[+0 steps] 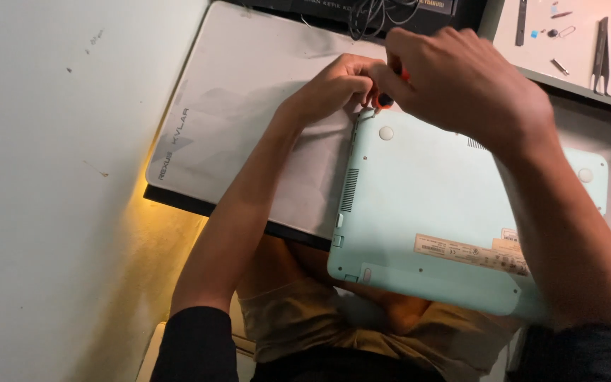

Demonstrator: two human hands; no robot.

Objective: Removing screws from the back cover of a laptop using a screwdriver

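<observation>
A mint-green laptop [433,219] lies bottom-up, partly on a pale grey mat [249,113] and partly over the person's lap, its near edge hanging past the counter [58,177]. Both hands meet at its far left corner: the right hand [461,81] is clenched around a small screwdriver with an orange-and-black handle [385,99], tip down at the corner, while the left hand [341,85] has its fingers pinched closed beside the tool, apparently steadying it or the case edge, though what exactly they grip I cannot tell. The likeliest trouble is the tip slipping out of a screw head and scoring the plastic shell, since the hands crowd the spot and hide it. Because the laptop overhangs the counter, downward pressure at the far corner could also tip or slide it toward the lap. A freed screw would be easy to lose on the mat. As for containers, none shows: small tools, including tweezers [601,53] and a dark strip [521,21], lie loose on a light board [574,74] at the upper right, with tangled cables [373,18] near the top.
</observation>
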